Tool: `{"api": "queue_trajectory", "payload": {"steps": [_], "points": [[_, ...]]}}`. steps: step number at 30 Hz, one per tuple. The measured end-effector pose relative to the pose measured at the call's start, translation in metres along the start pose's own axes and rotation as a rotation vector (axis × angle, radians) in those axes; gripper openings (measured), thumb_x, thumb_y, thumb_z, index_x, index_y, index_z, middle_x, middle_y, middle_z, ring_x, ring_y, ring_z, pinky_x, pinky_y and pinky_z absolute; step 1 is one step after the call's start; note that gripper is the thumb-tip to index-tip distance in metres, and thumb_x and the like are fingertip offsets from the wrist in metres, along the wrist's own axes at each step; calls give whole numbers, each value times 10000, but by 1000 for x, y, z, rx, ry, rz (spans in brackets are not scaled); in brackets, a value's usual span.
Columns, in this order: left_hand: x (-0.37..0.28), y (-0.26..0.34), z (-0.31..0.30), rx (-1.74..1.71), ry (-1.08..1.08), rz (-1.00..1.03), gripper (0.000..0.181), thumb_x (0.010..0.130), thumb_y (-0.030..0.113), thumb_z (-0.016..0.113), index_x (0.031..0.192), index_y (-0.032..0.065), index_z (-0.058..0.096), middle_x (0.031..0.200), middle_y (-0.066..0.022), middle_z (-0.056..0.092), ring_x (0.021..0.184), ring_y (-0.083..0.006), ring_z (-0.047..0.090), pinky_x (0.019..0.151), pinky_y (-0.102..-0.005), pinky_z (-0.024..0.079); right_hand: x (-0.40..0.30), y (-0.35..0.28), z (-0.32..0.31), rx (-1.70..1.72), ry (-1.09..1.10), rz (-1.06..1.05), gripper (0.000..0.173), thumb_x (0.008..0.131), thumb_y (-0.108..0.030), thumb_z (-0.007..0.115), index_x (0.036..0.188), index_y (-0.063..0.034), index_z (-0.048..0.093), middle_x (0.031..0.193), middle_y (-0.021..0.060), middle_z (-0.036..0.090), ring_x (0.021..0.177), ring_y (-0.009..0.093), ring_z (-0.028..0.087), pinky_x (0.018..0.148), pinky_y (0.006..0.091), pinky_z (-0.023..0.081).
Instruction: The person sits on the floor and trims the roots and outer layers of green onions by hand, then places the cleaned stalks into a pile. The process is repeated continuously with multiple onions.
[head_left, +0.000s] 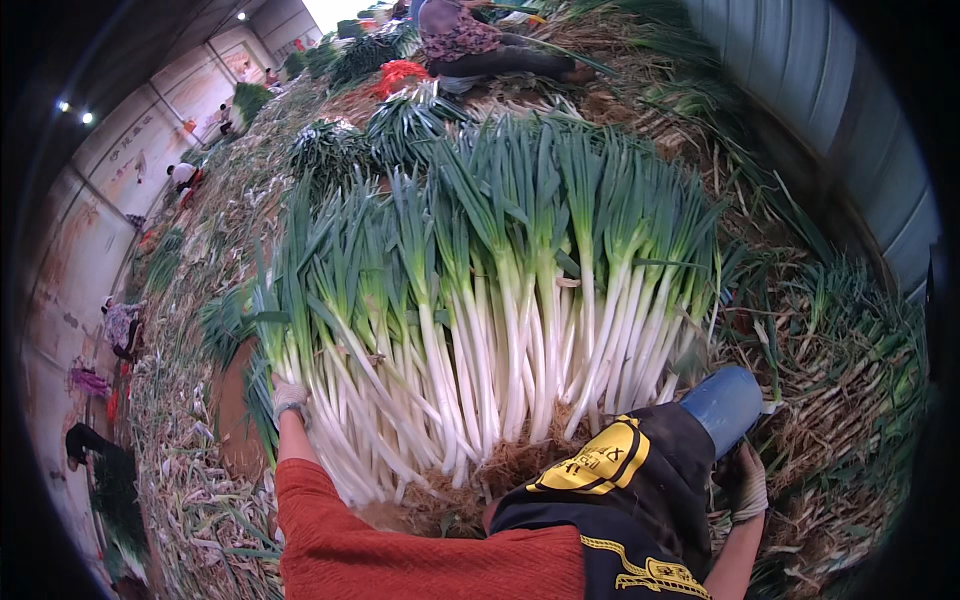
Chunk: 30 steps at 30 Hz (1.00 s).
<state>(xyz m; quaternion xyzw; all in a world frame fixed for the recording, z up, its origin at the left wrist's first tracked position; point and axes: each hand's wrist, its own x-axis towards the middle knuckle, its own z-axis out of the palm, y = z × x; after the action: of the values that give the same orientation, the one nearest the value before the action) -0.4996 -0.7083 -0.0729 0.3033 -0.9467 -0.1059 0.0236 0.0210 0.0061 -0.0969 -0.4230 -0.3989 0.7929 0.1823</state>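
A wide row of Welsh onions (480, 337) lies before me, white stalks and brown roots towards me and green leaves pointing away. My left hand (289, 397), in a pale knit glove, touches the stalks at the row's left edge. Its fingers are partly hidden, so its grip is unclear. On the other side, my right hand (744, 484), also gloved, is low beside my bent leg, near the blue covering (724, 409) on it. Shadow and the leg hide part of its fingers. A black apron (630, 480) with yellow printing covers my lap.
More untrimmed onions (832, 397) are heaped at the right by a corrugated metal wall (810, 90). Tied bundles (412, 124) and red strapping (401, 75) lie beyond the row. A person (465, 41) sits at the top; others work along the left. Leaf litter (202, 420) covers the left floor.
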Motion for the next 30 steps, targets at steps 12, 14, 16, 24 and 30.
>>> {"api": "queue_trajectory", "payload": {"steps": [12,14,16,24,30], "points": [[-244,374,-81,-807,37,1407,722,857,-77,595,1519,47,334,1536,-161,393,1382,-281,415,1164,-385,302,4,4,-50,161,133,58,301,942,-316,663,1060,-46,602,780,51,606,628,178,589,547,345,498],[-345,428,-84,-951,-242,1616,728,841,-76,608,1512,53,355,1518,-155,421,1326,-262,468,1133,-379,346,4,5,-64,239,113,49,288,942,-322,660,1037,-57,599,782,61,628,620,184,603,519,342,498],[-464,459,-81,-882,-499,1803,733,817,-69,638,1495,53,386,1477,-150,472,1246,-243,533,1078,-368,412,-8,1,-77,246,162,67,295,935,-329,666,1043,-63,596,773,60,626,607,186,608,498,337,489],[-810,446,-23,-291,-1330,2581,547,855,182,692,1366,60,540,1185,-171,643,1086,-265,625,972,-375,492,-18,12,-152,142,436,-74,350,926,-325,654,1092,-21,605,838,71,653,654,168,631,591,323,531],[-881,440,75,-303,-2097,1694,425,932,113,650,1324,-18,549,1192,-112,648,1096,-184,609,973,-316,487,16,-41,-182,-375,721,-71,443,898,-383,637,1083,19,629,861,120,684,692,175,626,676,312,519]]}}
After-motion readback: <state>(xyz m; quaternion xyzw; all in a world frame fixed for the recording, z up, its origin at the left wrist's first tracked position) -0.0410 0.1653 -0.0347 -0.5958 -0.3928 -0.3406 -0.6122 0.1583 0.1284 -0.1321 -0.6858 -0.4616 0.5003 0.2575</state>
